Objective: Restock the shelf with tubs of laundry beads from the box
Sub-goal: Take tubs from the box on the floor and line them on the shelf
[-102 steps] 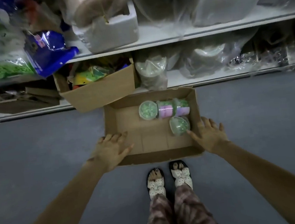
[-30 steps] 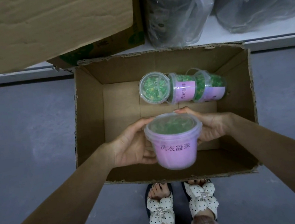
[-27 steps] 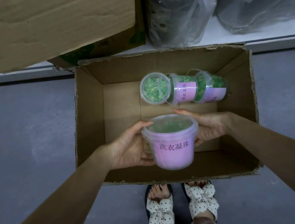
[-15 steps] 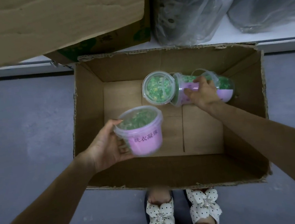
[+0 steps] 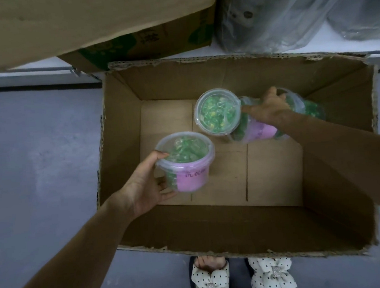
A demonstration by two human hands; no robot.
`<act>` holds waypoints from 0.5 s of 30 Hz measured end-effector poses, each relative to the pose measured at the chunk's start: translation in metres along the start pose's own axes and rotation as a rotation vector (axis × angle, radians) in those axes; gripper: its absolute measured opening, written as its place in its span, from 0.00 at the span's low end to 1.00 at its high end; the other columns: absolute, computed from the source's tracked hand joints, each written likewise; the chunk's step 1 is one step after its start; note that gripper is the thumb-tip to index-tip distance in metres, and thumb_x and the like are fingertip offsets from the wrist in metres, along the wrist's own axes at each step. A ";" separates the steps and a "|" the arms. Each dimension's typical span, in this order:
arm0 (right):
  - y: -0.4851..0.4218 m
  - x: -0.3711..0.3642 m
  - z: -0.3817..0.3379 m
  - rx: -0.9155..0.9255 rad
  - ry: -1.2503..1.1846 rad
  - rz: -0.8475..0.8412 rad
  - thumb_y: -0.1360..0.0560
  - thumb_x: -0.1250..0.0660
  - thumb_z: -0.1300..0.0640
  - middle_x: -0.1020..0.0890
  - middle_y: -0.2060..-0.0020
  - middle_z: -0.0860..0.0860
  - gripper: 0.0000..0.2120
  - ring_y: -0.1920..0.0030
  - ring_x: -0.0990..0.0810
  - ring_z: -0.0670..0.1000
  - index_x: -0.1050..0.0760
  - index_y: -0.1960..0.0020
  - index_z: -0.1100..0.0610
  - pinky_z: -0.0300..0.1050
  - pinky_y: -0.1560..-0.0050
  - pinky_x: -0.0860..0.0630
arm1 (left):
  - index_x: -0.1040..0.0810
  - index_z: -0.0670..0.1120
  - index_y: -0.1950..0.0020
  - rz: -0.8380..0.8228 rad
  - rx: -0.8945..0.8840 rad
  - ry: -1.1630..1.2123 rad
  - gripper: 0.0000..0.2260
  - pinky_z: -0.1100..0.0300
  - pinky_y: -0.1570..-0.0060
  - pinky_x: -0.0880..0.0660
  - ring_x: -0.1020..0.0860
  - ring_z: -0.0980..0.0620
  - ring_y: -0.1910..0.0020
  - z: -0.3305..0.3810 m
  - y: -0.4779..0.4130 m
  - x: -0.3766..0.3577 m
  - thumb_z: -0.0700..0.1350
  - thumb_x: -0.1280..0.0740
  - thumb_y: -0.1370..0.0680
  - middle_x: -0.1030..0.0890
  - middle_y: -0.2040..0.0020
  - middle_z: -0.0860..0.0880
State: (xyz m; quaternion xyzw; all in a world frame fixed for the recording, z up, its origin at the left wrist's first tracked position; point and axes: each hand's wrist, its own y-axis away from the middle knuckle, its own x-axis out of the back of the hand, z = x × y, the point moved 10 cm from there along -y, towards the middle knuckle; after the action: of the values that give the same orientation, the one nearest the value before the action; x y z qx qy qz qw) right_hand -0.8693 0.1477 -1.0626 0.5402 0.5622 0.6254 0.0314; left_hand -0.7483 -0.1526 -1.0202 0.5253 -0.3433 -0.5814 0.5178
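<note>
**Head view: two tubs in hand, none shelved in view**

Head camera, looking down into the box (image 5: 125, 149), which stands open on the floor (image 5: 35, 146) against the shelf (image 5: 17, 75).

- Left hand (image 5: 142, 189): closed around the side of an upright tub (image 5: 186, 162), thumb at the lid rim. The tub is held inside the box, at its left, apparently clear of the bottom. Green beads are seen through the lid; the label is pink.
- Right hand (image 5: 267, 109): fingers are curled over the body of a second tub (image 5: 217, 111), which lies on its side with its lid facing left and up. Whether it is lifted off the box bottom cannot be told.
- A third tub (image 5: 312, 110) lies on its side just behind the second, partly hidden by the right hand.
- On the shelf, only another carton (image 5: 141, 44) and bagged goods (image 5: 276, 10) are seen; no tub of beads is visible there.

Progress, as judged: pick-up stage. Two tubs are gripped but not yet carried out of the box; one is untouched. All three visible tubs are left to be shelved. Otherwise the box bottom shows bare cardboard.
</note>
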 end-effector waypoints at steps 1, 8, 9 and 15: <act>-0.001 -0.003 0.002 -0.020 -0.029 -0.024 0.32 0.30 0.38 0.43 0.27 0.64 0.50 0.28 0.41 0.64 0.55 0.24 0.57 0.59 0.29 0.39 | 0.30 0.51 0.32 -0.006 -0.012 -0.001 0.34 0.52 0.53 0.23 0.23 0.43 0.43 0.001 0.001 -0.001 0.54 0.29 0.38 0.24 0.39 0.41; 0.043 -0.016 0.019 -0.128 -0.540 -0.212 0.31 0.27 0.51 0.27 0.37 0.59 0.36 0.41 0.24 0.59 0.41 0.29 0.58 0.56 0.42 0.24 | 0.28 0.50 0.34 0.055 -0.038 0.133 0.24 0.48 0.51 0.23 0.24 0.41 0.42 0.009 0.019 -0.004 0.54 0.36 0.30 0.24 0.39 0.39; 0.055 -0.015 0.018 -0.137 -0.593 -0.249 0.29 0.29 0.52 0.24 0.42 0.58 0.28 0.48 0.21 0.57 0.35 0.34 0.57 0.54 0.48 0.22 | 0.27 0.50 0.35 0.065 -0.044 0.152 0.22 0.47 0.50 0.23 0.24 0.40 0.42 0.012 0.023 -0.005 0.54 0.37 0.28 0.24 0.39 0.39; 0.137 0.001 0.026 -0.334 -0.921 -0.443 0.24 0.37 0.57 0.24 0.61 0.55 0.03 0.59 0.23 0.54 0.30 0.54 0.56 0.48 0.52 0.23 | 0.25 0.50 0.38 0.116 -0.067 0.210 0.20 0.46 0.52 0.22 0.24 0.39 0.42 0.027 0.063 -0.017 0.57 0.43 0.25 0.23 0.40 0.40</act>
State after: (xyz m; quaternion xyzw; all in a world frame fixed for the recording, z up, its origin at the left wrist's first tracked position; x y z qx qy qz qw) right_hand -0.7739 0.1161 -0.9666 0.6147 0.4836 0.3833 0.4913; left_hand -0.7602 -0.1541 -0.9503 0.5451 -0.2973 -0.5034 0.6009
